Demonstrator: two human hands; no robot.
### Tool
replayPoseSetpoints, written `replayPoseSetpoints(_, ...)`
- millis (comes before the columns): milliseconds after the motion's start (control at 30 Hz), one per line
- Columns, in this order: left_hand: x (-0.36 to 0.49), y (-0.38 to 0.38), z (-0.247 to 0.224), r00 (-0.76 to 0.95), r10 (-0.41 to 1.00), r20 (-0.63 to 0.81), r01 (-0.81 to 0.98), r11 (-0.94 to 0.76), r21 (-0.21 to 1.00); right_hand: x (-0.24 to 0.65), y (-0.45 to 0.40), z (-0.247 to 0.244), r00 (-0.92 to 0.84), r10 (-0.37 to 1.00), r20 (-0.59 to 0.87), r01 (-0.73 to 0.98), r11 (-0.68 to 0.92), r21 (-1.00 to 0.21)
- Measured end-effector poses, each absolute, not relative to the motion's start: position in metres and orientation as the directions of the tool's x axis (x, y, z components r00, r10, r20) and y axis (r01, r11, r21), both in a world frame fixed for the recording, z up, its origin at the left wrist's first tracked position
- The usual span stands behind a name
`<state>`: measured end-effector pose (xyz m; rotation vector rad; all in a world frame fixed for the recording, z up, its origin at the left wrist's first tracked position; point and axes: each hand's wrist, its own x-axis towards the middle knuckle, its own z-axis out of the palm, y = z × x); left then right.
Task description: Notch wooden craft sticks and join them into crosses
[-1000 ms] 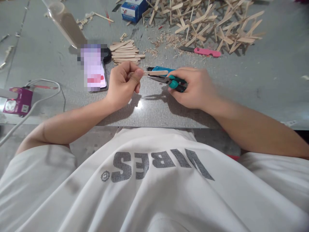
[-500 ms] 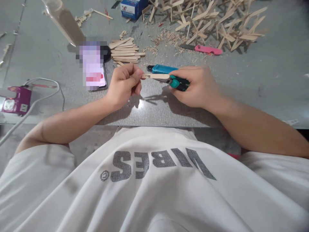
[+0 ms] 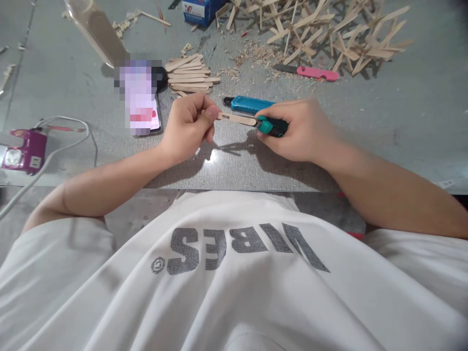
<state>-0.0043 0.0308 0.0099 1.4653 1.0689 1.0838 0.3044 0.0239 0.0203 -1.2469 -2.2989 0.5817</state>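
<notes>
My left hand [image 3: 192, 126] pinches one end of a flat wooden craft stick [image 3: 239, 118] between thumb and forefinger. A small dark notch or hole shows in the stick near those fingers. My right hand [image 3: 300, 129] is closed round pliers [image 3: 268, 126] with teal and black handles. Their jaws lie behind the stick and are mostly hidden by it. Just beyond, a blue utility knife [image 3: 252, 104] rests on the table, partly behind my right hand. A bundle of craft sticks [image 3: 192, 75] lies past my left hand.
A phone [image 3: 155, 122] and a tilted bottle [image 3: 97, 31] are at the left. A purple power adapter [image 3: 25, 152] has a white cable. At the back are a blue box [image 3: 201, 12], wood shavings [image 3: 252, 56], a pink-handled knife [image 3: 318, 73] and a heap of joined sticks [image 3: 318, 29].
The pliers have turned, so their jaws now hide behind the craft stick. The stick's right end has tipped slightly toward me. My left hand has barely moved.
</notes>
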Motion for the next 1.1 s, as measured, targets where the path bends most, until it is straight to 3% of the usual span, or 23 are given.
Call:
replayPoseSetpoints(767,-0.002,0.03,0.024,0.237,0.969,0.067,0.091,-0.091,0.992,0.301,0.017,0.021,-0.437,0.89,0.126,0.652,0.41,-0.638)
replayPoseSetpoints(1000,-0.002,0.019,0.043,0.259,0.96,0.104,0.122,-0.139,0.983,0.303,0.013,0.026,-0.432,0.861,0.266,0.7,0.507,-0.504)
replayPoseSetpoints(1100,0.001,0.018,0.043,0.23,0.962,0.145,0.103,-0.172,0.98,0.302,0.012,0.028,-0.445,0.855,0.267,0.679,0.517,-0.521)
